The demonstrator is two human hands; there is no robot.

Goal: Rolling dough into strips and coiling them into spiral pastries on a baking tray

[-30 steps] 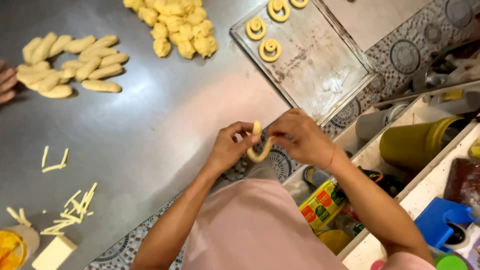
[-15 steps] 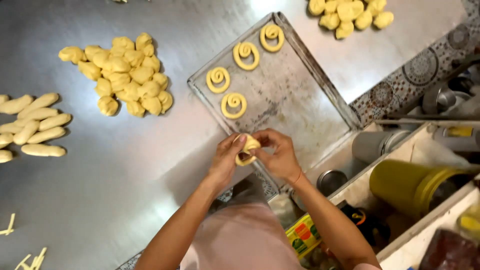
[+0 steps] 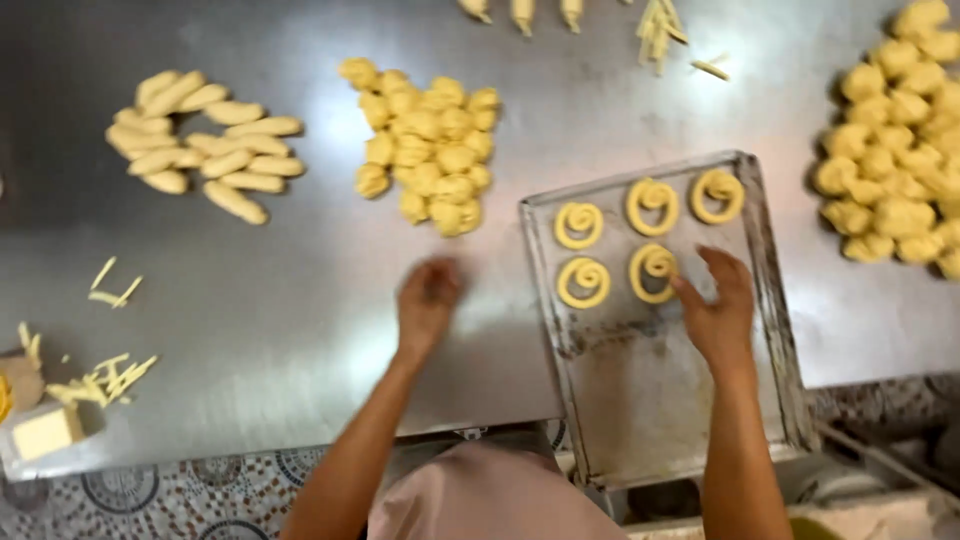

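A metal baking tray (image 3: 640, 400) lies on the steel table and carries several yellow dough spirals (image 3: 581, 224). My right hand (image 3: 717, 303) rests over the tray, fingers spread, its fingertips touching the newest spiral (image 3: 652, 273) in the second row. My left hand (image 3: 427, 300) hovers blurred above the bare table left of the tray, holding nothing, a little below a heap of small yellow dough balls (image 3: 430, 145).
A pile of finger-shaped dough rolls (image 3: 205, 140) lies at the upper left. Another heap of dough balls (image 3: 895, 150) sits at the right edge. Thin yellow strips (image 3: 105, 375) and a pale block (image 3: 45, 432) lie at the lower left. More strips (image 3: 660, 30) are at the top.
Both hands were coiling a dough strip in front of my body; now the coil lies on the tray, my right hand is on it and my left hand has moved left.
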